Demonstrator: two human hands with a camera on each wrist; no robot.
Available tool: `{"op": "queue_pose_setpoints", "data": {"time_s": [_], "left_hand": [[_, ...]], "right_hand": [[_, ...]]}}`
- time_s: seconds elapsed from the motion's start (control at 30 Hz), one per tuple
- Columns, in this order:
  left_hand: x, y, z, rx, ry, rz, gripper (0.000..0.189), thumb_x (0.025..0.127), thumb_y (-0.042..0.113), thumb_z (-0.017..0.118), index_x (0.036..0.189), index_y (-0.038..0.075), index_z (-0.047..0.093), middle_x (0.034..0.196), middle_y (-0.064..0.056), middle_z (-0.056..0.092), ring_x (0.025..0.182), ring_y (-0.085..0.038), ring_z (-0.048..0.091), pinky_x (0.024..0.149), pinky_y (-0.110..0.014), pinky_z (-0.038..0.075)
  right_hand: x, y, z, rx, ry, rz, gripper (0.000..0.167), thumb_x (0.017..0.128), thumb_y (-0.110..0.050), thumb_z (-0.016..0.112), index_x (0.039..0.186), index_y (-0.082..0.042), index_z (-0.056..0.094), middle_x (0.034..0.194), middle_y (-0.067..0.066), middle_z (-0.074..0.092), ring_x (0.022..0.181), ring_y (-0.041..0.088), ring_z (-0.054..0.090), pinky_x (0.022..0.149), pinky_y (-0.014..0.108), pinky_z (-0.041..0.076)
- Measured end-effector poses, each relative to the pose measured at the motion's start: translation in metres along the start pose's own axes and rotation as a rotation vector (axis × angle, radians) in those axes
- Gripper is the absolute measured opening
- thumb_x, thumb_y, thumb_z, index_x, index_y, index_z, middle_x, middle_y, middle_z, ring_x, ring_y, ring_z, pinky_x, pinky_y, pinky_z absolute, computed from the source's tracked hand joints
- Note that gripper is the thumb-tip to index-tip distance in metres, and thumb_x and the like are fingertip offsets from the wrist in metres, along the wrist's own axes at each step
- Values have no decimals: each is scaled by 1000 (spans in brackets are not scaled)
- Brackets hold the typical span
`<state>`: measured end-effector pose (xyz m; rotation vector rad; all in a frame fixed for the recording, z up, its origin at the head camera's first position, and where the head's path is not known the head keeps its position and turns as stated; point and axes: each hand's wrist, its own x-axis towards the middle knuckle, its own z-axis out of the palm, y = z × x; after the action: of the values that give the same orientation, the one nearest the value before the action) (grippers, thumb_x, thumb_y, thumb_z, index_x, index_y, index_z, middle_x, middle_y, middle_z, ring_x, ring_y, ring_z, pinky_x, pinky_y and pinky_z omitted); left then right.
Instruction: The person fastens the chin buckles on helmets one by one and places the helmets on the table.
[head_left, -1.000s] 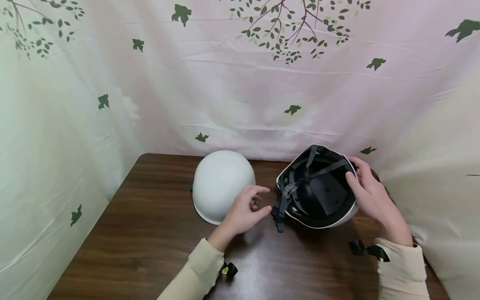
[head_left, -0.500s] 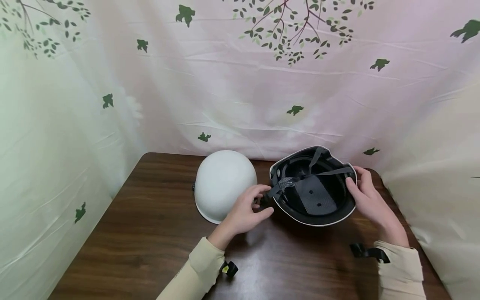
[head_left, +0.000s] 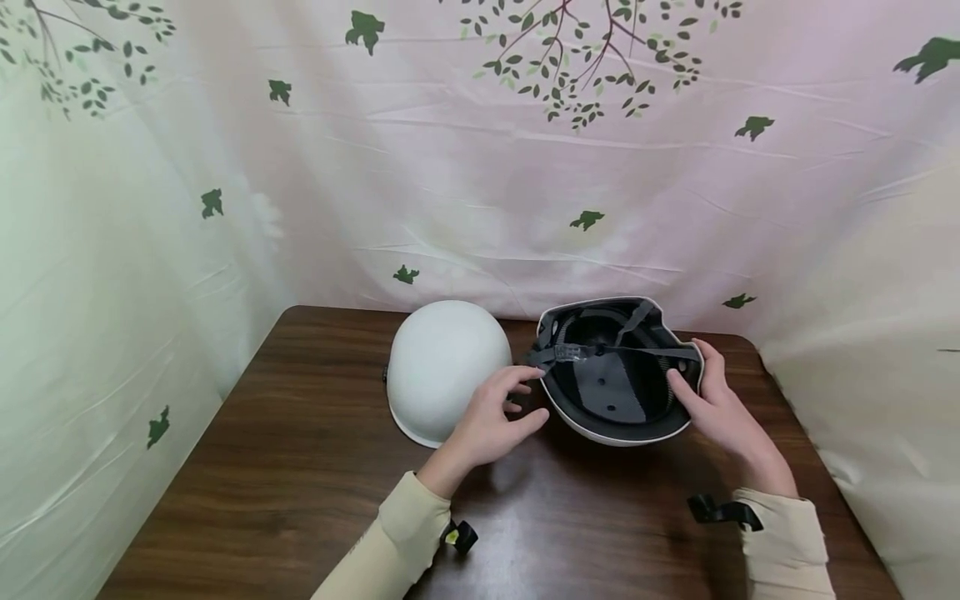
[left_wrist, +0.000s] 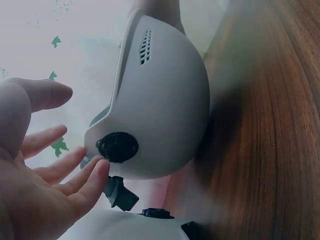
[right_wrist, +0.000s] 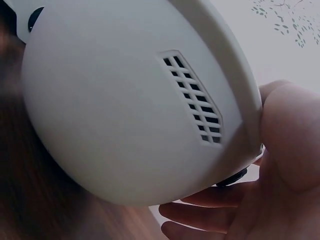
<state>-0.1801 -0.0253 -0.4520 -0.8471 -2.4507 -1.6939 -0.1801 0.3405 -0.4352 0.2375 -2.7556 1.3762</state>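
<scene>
A white helmet [head_left: 611, 383] sits tipped on its shell, its black lined inside facing up toward the head camera. Grey straps with a buckle [head_left: 573, 352] cross its opening. My right hand [head_left: 723, 417] grips the right rim, thumb inside and fingers outside. In the right wrist view the vented shell [right_wrist: 120, 105] fills most of the picture. My left hand [head_left: 487, 421] has its fingers spread loosely near the left rim. In the left wrist view its fingertips lie close to a black round knob [left_wrist: 120, 147]; whether they touch I cannot tell. Nothing is held there.
A second white helmet [head_left: 446, 367] stands dome up on the brown wooden table [head_left: 300, 483], left of the first and partly behind my left hand. A pale printed curtain [head_left: 465, 167] hangs right behind the table and along both sides.
My right hand has moved a little left and down, bringing the helmet left and turning its opening more upward. The strap end swung to the left rim. My left hand has stayed nearly still.
</scene>
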Motion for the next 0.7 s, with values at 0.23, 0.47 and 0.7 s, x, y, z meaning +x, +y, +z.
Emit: {"op": "queue_pose_setpoints", "data": {"time_s": [0.23,0.47,0.7], "left_hand": [[0,1,-3,-35,30,4,49,94,13,77,141,8,63,142,-9,60,118,-37,66,88,-47,61],[-1,3,-5,-64,58,21,50,93,12,77,141,7,63,141,-11,60,116,-38,66,88,-52,60],[-1,2,-7,-66,81,15,49,94,12,77,140,8,63,140,-9,61,116,-34,67,89,-53,60]], "right_hand": [[0,-3,6,-34,-42,28,79,112,-34,48,164,-8,-6,160,36,21,137,53,38,88,7,29],[1,-2,10,-17,-68,56,81,112,-36,48,163,-10,-9,161,35,18,140,51,35,91,10,30],[-1,-2,15,32,-91,77,81,112,-36,47,162,-6,-11,158,38,20,139,50,34,87,5,29]]}}
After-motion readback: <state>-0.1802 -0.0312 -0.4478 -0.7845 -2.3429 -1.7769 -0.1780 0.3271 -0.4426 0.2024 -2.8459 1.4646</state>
